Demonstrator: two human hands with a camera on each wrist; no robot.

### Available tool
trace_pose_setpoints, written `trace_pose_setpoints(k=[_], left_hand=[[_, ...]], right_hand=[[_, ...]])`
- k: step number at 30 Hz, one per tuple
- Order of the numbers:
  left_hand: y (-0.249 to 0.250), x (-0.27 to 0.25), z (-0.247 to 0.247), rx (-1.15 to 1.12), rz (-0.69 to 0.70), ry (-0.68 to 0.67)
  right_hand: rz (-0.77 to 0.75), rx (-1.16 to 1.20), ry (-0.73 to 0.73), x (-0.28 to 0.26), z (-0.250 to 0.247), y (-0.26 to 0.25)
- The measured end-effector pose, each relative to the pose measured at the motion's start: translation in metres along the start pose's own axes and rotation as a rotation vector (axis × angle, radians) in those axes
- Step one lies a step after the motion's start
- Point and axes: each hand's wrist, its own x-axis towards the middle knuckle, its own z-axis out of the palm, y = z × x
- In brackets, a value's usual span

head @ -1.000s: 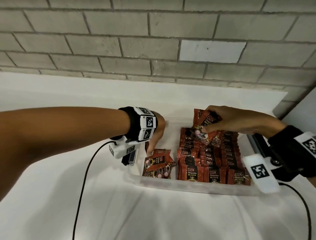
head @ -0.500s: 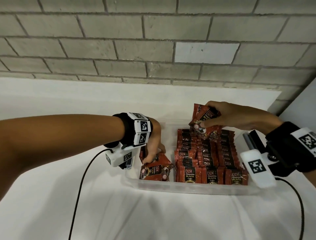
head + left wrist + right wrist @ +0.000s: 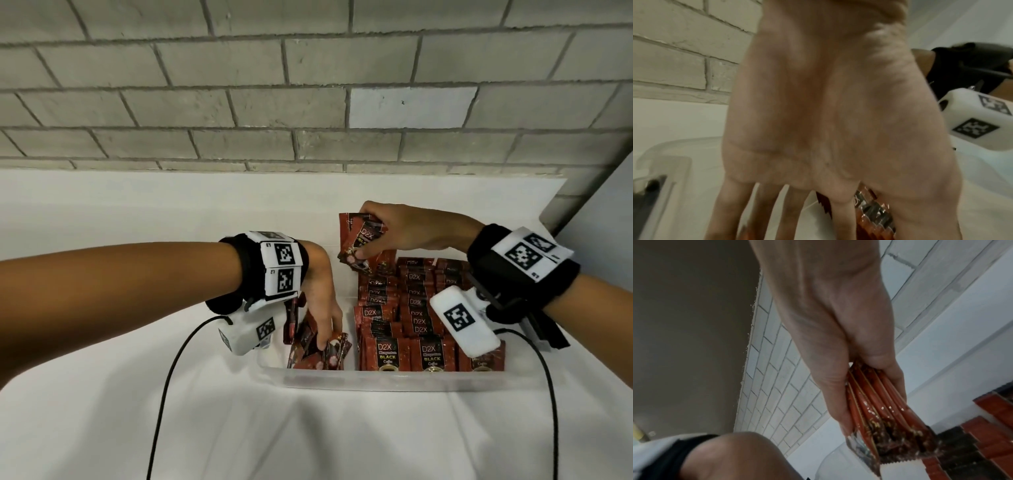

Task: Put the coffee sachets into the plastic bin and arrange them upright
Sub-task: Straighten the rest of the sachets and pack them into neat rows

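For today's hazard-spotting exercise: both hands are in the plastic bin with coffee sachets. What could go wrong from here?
1. The right hand pinches a fanned bunch of sachets above the upright rows; one could slip and land flat.
2. The left hand works among loose sachets that lean crookedly and may topple further.
3. The left wrist's cable trails near the plastic bin and might snag.

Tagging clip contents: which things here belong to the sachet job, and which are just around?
Job: bin; upright sachets; loose sachets under left hand; bundle in right hand.
Around: white cloth; black cables; brick wall.
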Motion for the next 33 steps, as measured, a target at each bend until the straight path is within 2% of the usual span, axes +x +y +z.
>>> trace_pose_setpoints(k=[5,11,15,17,19,24,26,28,31,33], left_hand=[[-0.006,-0.006,0.004,-0.191,0.065,0.015],[-0.009,-0.001,0.010,-0.478,0.072,0.061],[-0.007,-0.005,0.011,-0.600,0.147,0.129],[-0.011,-0.006,0.010,-0.545,0.142,0.173],[-0.015,-0.008,0.010,-0.399,0.137,0.222],[-0.016,0.007,0.014,-0.186,0.039,0.179],[-0.015,0.014,0.015,-0.081,-0.006,0.204],[-0.015,0.016,0.015,-0.043,-0.037,0.239],[-0.017,0.018,0.014,-0.004,-0.025,0.158],[-0.020,0.018,0.011,-0.076,-0.002,0.165]], right_hand=[[-0.012,-0.015,0.014,0.011,0.007,-0.002],[-0.007,0.011,0.013,0.009,0.007,0.001],[0.001,0.032,0.004,0.010,0.008,0.003],[0.005,0.030,0.007,0.011,0.008,0.005],[0.008,0.033,0.002,0.012,0.008,0.007],[0.015,0.027,0.002,0.014,0.008,0.005],[0.010,0.021,0.008,0.014,0.008,0.005],[0.003,0.023,0.008,0.014,0.008,0.004],[0.002,0.037,0.013,0.012,0.006,0.004],[0.005,0.046,0.018,0.011,0.004,0.005]])
